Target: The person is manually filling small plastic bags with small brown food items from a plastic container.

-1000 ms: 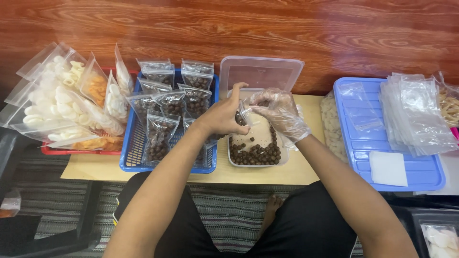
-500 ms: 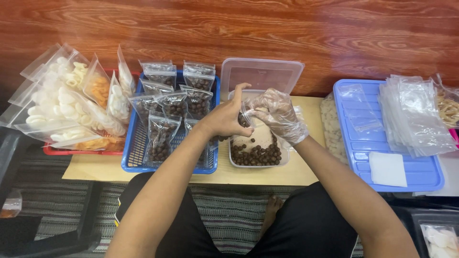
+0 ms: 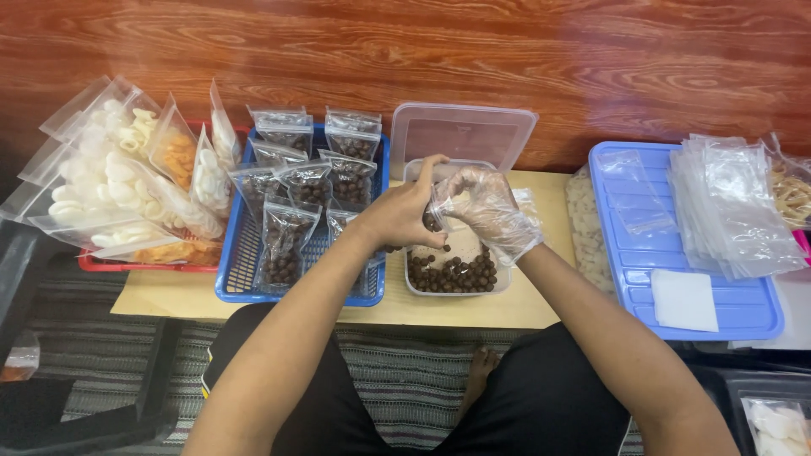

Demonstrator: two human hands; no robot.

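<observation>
Clear, thin plastic makes the small pouch [image 3: 436, 205] light, limp and slippery; it is pinched at its mouth between the bare left hand [image 3: 400, 213] and the gloved right hand [image 3: 486, 205], above the tub of brown balls [image 3: 454, 272]. Gripping both top edges seems safest, since the balls roll out easily.

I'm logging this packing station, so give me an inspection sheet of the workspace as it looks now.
Surface: low tan table against a wood wall.
Job's things: clear tub of brown balls; small clear bag between both hands.
Clutter: blue basket of filled bags; red tray of pale snacks; blue lid with empty bags.
Hands: left hand bare, right hand gloved, both pinching the bag.
Cables: nothing seen.
Surroundings: striped mat.
</observation>
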